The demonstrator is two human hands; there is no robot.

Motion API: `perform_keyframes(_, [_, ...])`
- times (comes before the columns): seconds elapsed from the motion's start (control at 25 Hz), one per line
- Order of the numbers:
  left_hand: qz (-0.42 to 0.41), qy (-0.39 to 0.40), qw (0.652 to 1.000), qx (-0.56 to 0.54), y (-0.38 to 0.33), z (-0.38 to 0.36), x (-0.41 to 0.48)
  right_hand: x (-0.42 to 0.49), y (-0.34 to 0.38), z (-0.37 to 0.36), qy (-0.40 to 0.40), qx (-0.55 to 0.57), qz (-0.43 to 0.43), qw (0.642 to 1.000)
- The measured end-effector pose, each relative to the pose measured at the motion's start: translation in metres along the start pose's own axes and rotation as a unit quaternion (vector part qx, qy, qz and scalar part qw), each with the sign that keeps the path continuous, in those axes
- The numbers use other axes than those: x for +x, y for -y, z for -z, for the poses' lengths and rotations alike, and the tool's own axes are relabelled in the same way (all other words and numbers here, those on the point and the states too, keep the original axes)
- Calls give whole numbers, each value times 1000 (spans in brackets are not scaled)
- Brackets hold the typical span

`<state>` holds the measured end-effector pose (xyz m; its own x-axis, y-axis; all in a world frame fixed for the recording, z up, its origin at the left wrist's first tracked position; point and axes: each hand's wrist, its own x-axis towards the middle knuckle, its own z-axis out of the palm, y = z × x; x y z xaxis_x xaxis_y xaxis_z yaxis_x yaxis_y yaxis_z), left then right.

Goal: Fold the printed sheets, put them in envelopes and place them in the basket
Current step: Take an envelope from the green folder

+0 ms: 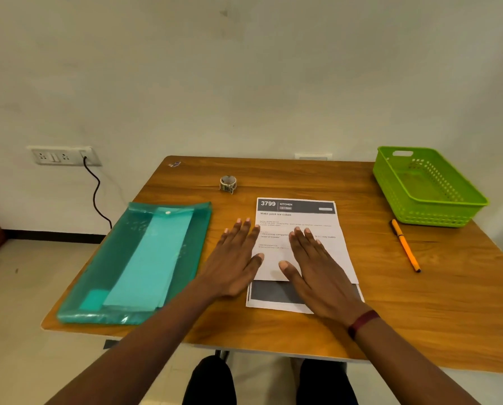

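A stack of printed sheets (299,217) lies in the middle of the wooden table (419,302), the top one headed "3799 KITCHEN". My right hand (317,267) rests flat on the sheets, fingers spread. My left hand (235,258) lies flat beside it, partly on the table, its fingertips on the sheets' left edge. A green translucent folder (113,267) on the left holds pale envelopes (153,258). The green plastic basket (428,211) stands at the far right corner, with nothing in it.
A roll of tape (228,184) sits behind the sheets. An orange pen (405,245) lies right of them, in front of the basket. A wall socket (63,155) with a black cable is at the left. My knees show below the table's front edge.
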<state>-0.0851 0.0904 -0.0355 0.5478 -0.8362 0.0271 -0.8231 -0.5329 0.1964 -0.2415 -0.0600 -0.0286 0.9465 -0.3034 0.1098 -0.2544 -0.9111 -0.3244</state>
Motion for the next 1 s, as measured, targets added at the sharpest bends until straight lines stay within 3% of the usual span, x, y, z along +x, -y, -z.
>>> perform_keyframes(0.4, [168, -94, 979, -65, 135, 30, -34, 100, 80, -18, 79, -17, 168, 983])
perform_keyframes(0.56, [238, -126, 960, -71, 187, 34, -49, 143, 114, -42, 56, -50, 238, 968])
perform_keyframes(1.0, [310, -134, 941, -34, 214, 12, -56, 208, 155, -87, 5, -62, 259, 964])
